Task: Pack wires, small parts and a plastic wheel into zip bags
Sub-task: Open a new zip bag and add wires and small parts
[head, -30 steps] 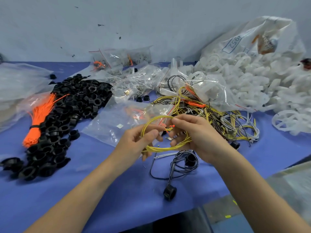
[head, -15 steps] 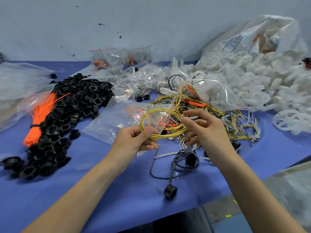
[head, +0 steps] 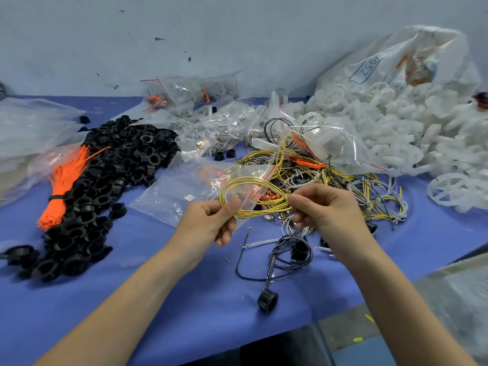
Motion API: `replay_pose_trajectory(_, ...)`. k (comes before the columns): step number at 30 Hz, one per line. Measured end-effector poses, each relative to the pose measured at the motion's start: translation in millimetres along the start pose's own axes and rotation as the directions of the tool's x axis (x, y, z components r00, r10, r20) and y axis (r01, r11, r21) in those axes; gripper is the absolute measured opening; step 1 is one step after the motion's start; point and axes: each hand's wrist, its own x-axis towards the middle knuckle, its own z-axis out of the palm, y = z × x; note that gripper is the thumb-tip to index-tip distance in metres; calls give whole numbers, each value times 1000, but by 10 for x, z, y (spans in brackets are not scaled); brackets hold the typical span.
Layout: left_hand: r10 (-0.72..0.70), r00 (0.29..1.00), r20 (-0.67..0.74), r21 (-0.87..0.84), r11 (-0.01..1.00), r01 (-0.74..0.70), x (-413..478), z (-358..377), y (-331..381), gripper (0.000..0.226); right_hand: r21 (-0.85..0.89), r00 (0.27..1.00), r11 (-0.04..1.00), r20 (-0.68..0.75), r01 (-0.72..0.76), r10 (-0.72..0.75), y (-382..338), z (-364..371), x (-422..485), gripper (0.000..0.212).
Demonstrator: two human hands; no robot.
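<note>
Above the blue table, my left hand point(head: 211, 223) pinches one side of a coiled yellow wire point(head: 250, 186) together with the mouth edge of a clear zip bag point(head: 179, 194). My right hand point(head: 324, 207) grips the coil's right side with curled fingers. The coil sits at the bag's open mouth, partly inside the plastic. The bag holds something orange. A tangle of yellow, grey and black wires point(head: 343, 186) lies just behind my right hand. White plastic wheels point(head: 396, 128) are heaped at the right.
Black plastic rings point(head: 105, 170) are piled at the left beside an orange cable-tie bundle point(head: 60, 196). Several filled zip bags point(head: 211, 128) lie at the back. A black coiled cable point(head: 287, 254) and a lone black ring point(head: 268, 301) lie near the front edge.
The yellow coil has risen from low between my hands to the bag's mouth. My right hand let go briefly, then gripped the coil's right side again.
</note>
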Motion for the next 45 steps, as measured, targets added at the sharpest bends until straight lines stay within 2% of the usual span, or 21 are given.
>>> replay_pose_trajectory(3,-6,995,104,-17,1000,8,6,-20,10,36,61,998,998,-42,-34,37,36,-13,14,9)
replay_pose_trajectory(6,38,977,211,30,999,-46,-5,-23,38,13,86,997,995,-46,-57,61,64,-63,20,7)
replay_pose_trajectory(10,52,954,296,173,979,-107,-48,-43,84,23,57,997,996,-20,-69,70,94,-148,17,7)
replay_pose_trajectory(19,23,931,366,316,937,-147,-48,-63,65,30,69,996,994,-1,-90,90,155,-221,6,6)
replay_pose_trajectory(23,71,939,335,335,923,-189,-50,-61,38,31,87,994,991,-29,-104,107,167,-257,-3,6)
replay_pose_trajectory(27,219,964,153,290,922,-255,37,-151,40,31,184,963,982,-252,-53,99,76,-513,75,10)
replay_pose_trajectory(29,242,962,130,300,915,-270,49,-148,30,30,189,949,981,-300,-36,93,60,-622,106,12)
replay_pose_trajectory(31,237,961,140,278,922,-268,38,-122,19,29,139,949,990,-305,-36,77,79,-663,101,12)
replay_pose_trajectory(33,242,961,135,236,934,-269,29,-118,24,28,17,948,999,-313,-48,51,102,-637,82,11)
replay_pose_trajectory(35,249,960,131,187,944,-271,26,-131,45,29,-232,943,971,-331,-51,-29,123,-572,49,7)
replay_pose_trajectory(36,250,960,130,171,948,-270,24,-131,49,28,-430,936,902,-330,-34,-122,121,-514,21,14)
replay_pose_trajectory(37,249,960,130,165,949,-268,18,-125,49,28,-599,933,800,-271,28,-236,107,-428,-16,24)
replay_pose_trajectory(38,250,960,128,164,949,-269,14,-114,39,27,-692,927,709,-164,134,-336,86,-320,-58,31)
replay_pose_trajectory(39,248,960,128,164,950,-267,5,-94,33,27,-715,927,660,-45,230,-372,58,-197,-100,34)
replay_pose_trajectory(41,251,959,135,162,949,-271,-1,-72,8,27,-714,928,609,164,346,-336,65,13,-160,26)
replay_pose_trajectory(43,264,954,146,161,945,-286,-7,-69,-7,27,-747,914,537,250,393,-320,104,138,-192,15)
replay_pose_trajectory(44,273,951,142,167,941,-295,-8,-62,-4,27,-724,922,578,232,377,-310,121,156,-205,12)
replay_pose_trajectory(45,283,950,131,170,938,-302,-10,-57,-1,29,-651,944,687,178,324,-277,109,155,-216,13)
